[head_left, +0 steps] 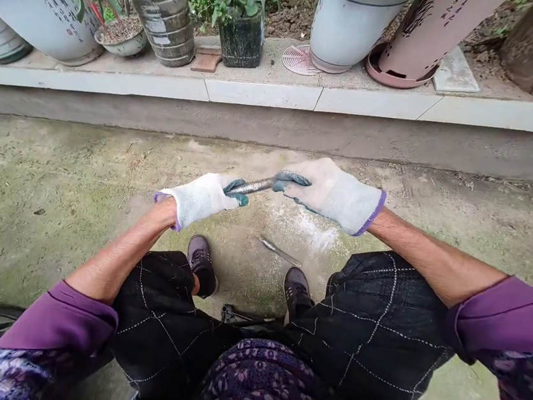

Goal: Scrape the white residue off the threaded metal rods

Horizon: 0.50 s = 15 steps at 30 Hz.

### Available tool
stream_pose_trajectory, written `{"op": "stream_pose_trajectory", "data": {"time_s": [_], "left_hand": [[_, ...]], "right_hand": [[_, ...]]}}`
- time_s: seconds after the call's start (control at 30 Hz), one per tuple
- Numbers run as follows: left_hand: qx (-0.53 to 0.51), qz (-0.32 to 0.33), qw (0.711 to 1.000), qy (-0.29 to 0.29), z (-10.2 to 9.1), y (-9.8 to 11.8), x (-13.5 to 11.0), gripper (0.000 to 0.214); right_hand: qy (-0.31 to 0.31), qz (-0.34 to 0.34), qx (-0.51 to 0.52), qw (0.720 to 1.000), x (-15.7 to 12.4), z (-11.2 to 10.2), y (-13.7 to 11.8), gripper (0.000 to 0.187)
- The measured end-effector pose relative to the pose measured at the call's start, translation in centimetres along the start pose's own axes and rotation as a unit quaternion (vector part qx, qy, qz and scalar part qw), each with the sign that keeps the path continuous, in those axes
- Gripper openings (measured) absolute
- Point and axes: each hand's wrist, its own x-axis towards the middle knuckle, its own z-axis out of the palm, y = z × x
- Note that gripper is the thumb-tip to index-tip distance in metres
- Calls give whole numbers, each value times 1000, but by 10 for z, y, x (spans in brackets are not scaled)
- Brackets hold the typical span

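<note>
A silvery ribbed metal rod (254, 186) is held roughly level in front of me, off the ground. My left hand (209, 197), in a white work glove with dark green coated fingers, is closed on the rod's left end. My right hand (328, 188), gloved the same way, has its fingers closed around the other end, which they hide. On the ground between my shoes lies a second slim metal piece (280, 251), shiny at one end; its exact kind is unclear.
A low tiled ledge (264, 94) runs across ahead, bearing several potted plants, a white pot (353, 30) and a pink pot (422, 35). White powder (318, 231) marks the concrete. My shoes (204, 263) stand either side of the metal piece.
</note>
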Motion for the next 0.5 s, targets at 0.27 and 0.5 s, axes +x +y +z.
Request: {"op": "stream_pose_trajectory", "data": {"time_s": [0.27, 0.5], "left_hand": [[-97, 30, 994, -46, -1, 18, -15, 31], [-94, -19, 992, 84, -12, 1, -3, 32]], "right_hand": [[-11, 4, 25, 1000, 8, 1, 17, 23], [-23, -5, -42, 999, -3, 15, 7, 18]]}}
